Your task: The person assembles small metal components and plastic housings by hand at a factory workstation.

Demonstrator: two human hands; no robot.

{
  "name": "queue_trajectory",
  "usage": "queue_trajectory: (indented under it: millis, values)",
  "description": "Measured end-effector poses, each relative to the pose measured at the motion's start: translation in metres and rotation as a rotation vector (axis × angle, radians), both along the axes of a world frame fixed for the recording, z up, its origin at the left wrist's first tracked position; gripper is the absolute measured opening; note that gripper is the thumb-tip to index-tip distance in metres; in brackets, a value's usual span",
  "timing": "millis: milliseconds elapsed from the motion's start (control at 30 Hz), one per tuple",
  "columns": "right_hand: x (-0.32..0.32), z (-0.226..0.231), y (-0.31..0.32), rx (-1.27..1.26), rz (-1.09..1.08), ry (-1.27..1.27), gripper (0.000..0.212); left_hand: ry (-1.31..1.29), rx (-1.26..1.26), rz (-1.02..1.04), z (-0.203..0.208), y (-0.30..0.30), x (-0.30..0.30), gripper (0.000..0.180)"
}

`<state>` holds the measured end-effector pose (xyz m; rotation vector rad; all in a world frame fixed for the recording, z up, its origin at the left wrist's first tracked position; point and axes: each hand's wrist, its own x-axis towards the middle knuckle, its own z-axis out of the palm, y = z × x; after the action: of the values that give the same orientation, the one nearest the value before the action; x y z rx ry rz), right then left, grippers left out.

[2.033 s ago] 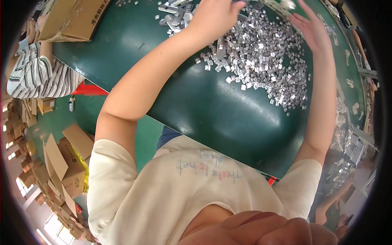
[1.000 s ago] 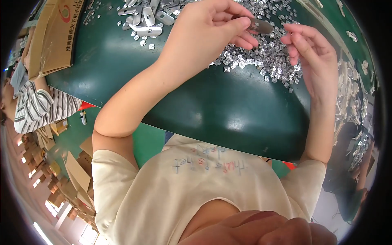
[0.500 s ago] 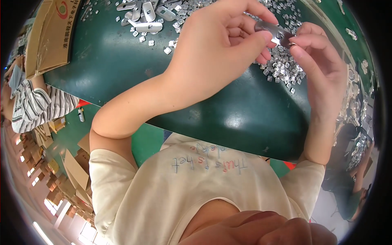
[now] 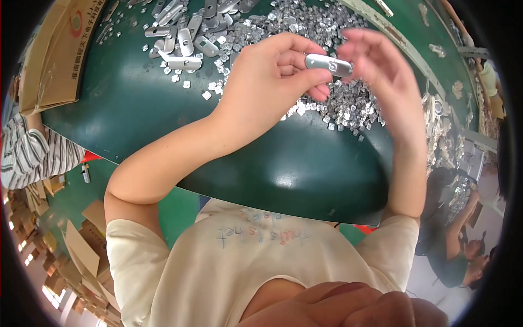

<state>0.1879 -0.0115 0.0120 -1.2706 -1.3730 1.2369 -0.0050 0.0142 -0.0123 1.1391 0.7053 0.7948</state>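
My left hand (image 4: 283, 73) pinches an oblong silver metal plate (image 4: 316, 61) with rounded ends between thumb and fingers. Around the middle of the plate shows a small squarish shape; I cannot tell if it is a hole or a fitted piece. Close to the plate's right end is my right hand (image 4: 381, 71), its fingers blurred, loosely curved and apart, with nothing visible in them. Beneath and behind both hands spreads a heap of small shiny square metal pieces (image 4: 348, 103). More oblong plates (image 4: 185, 41) lie in a loose pile at the far left.
The green table (image 4: 261, 158) has a curved front edge close to my body. A cardboard box (image 4: 57, 60) stands at the left, near a person in a striped top (image 4: 43, 152). Past the table's right side are more metal parts (image 4: 436, 131) and another person (image 4: 452, 240).
My right hand has come off the plate's end and moved slightly away. The left hand keeps hold of the plate, whose face is now turned more into view. The whole view has shifted.
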Motion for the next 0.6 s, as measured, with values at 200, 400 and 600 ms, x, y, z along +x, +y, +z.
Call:
queue_trajectory:
  millis: [200, 400, 600]
  values:
    - [0.096, -0.026, 0.157, 0.761, -0.228, -1.551, 0.048, 0.007, 0.042, 0.021, -0.003, 0.001, -0.001, 0.026]
    - [0.139, -0.037, 0.181, 0.594, -0.108, -1.511, 0.059, -0.060, 0.004, 0.003, -0.006, 0.007, 0.001, 0.024]
    - [0.038, 0.025, 0.028, 0.392, -0.170, -0.237, 0.040, -0.076, 0.073, 0.007, -0.002, 0.003, -0.003, 0.025]
